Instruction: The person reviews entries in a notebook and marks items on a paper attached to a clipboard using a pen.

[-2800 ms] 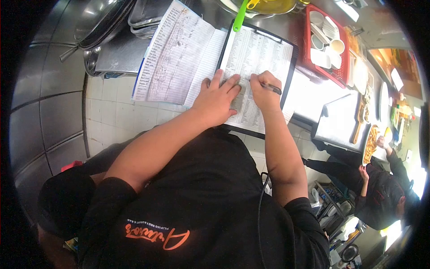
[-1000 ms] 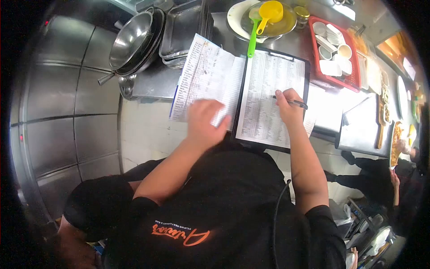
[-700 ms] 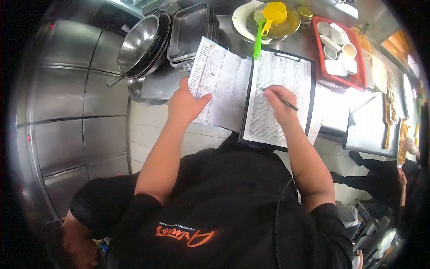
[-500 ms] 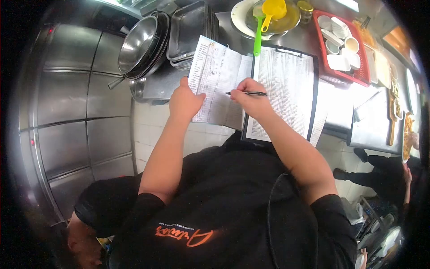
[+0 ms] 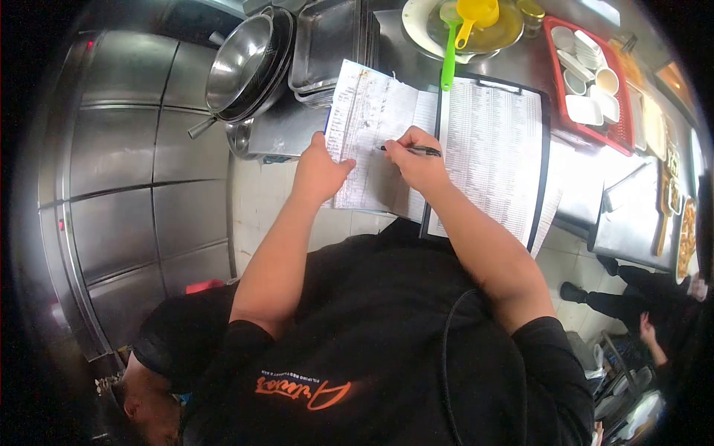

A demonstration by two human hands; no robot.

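An open notebook (image 5: 372, 111) with handwritten columns lies tilted over the counter's front edge. My left hand (image 5: 323, 172) grips its left side, thumb on the page and the other fingers underneath. In my right hand (image 5: 420, 162) is a black pen (image 5: 425, 151), pinched with its tip at the page. The notebook's right side meets a black clipboard (image 5: 544, 141) bearing a printed sheet (image 5: 491, 149) of dense rows. My right wrist rests over the clipboard's left edge.
Metal pans (image 5: 242, 70) and stacked trays (image 5: 327, 48) stand at the back left. A green spatula (image 5: 449, 59) and yellow scoop (image 5: 476, 16) lie on a bowl. A red basket (image 5: 625, 111) holds white dishes. Other people are at the lower left and right (image 5: 632, 290).
The view has shifted, so the counter items sit further right. My right hand stays on the notebook page with the pen. The person at the right has moved an arm lower.
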